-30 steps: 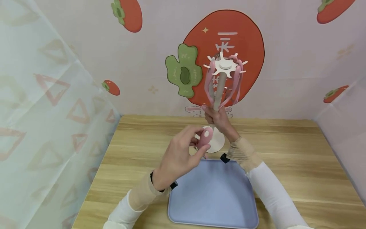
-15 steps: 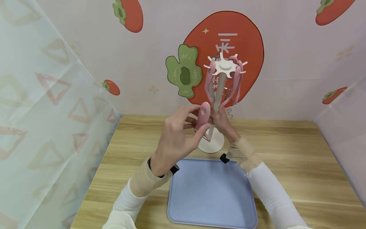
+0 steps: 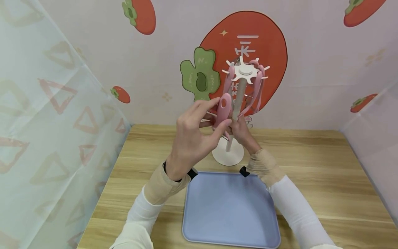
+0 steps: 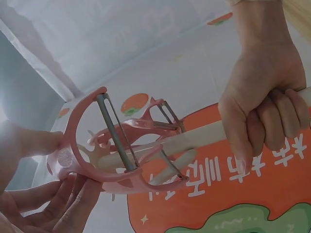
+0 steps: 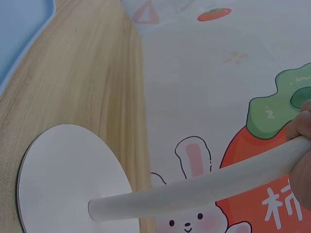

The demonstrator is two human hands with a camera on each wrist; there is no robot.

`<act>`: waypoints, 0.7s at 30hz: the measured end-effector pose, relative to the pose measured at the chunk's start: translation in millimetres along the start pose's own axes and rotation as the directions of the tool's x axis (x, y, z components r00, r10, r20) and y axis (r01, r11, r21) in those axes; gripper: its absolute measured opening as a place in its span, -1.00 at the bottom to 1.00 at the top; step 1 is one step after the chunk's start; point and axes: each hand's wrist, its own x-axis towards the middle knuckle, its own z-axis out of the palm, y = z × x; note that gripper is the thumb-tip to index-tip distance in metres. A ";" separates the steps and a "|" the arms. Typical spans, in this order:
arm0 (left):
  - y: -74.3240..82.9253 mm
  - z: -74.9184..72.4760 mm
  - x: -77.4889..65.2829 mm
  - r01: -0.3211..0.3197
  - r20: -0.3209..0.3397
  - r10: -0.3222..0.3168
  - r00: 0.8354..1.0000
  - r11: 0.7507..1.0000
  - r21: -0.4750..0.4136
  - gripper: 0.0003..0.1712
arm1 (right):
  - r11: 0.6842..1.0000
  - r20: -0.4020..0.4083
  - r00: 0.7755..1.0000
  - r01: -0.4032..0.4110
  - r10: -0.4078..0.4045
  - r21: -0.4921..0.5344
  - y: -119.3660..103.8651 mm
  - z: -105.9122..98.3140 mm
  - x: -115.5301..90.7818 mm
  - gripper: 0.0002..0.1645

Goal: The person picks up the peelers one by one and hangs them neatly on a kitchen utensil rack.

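Observation:
A white stand with a grey-white pole (image 3: pixel 239 98) rises from a round base, its hooked top (image 3: pixel 245 71) bearing several pink peelers (image 3: pixel 257 84). My right hand (image 3: pixel 242 133) grips the pole below them; the right wrist view catches only part of this hand (image 5: pixel 302 167) at its edge. My left hand (image 3: pixel 192 135) pinches another pink peeler (image 3: pixel 222 110), holding it upright with its handle hole at the top, just left of the pole. In the left wrist view, this peeler's metal blade (image 4: pixel 115 131) faces the pole, and hanging peelers (image 4: pixel 146 125) appear behind it.
The stand's round base (image 3: pixel 228 157) sits on a wooden table (image 3: pixel 311 166) behind a blue tray (image 3: pixel 231 211). A printed wall (image 3: pixel 314 69) stands close behind the stand, and a pale side wall (image 3: pixel 62 138) is at the left.
My left hand has raised the peeler from near the base up beside the pole, just below the hooked top. The right hand stays on the pole.

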 end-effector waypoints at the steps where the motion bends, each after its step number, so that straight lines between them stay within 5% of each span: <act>1: 0.2 0.8 1.8 -0.004 -0.006 0.004 1.000 1.000 0.004 -0.48 | 1.000 -0.004 1.000 0.008 -0.008 -0.002 0.0 0.1 0.1 -0.81; 7: -3.0 6.4 10.8 -0.025 -0.038 0.026 0.999 0.999 0.022 -0.48 | 0.992 0.007 1.000 -0.022 0.022 0.125 0.2 1.3 -1.1 -0.82; 14: -11.6 15.7 22.4 -0.045 -0.068 0.045 0.997 0.999 -0.005 -0.48 | 0.997 0.010 0.998 -0.055 0.054 0.062 0.7 1.9 -1.2 -0.57; 21: -20.7 24.1 31.2 -0.047 -0.097 0.046 0.994 0.999 -0.007 -0.48 | 0.997 0.041 0.999 -0.017 0.014 0.076 1.0 0.4 3.9 -0.59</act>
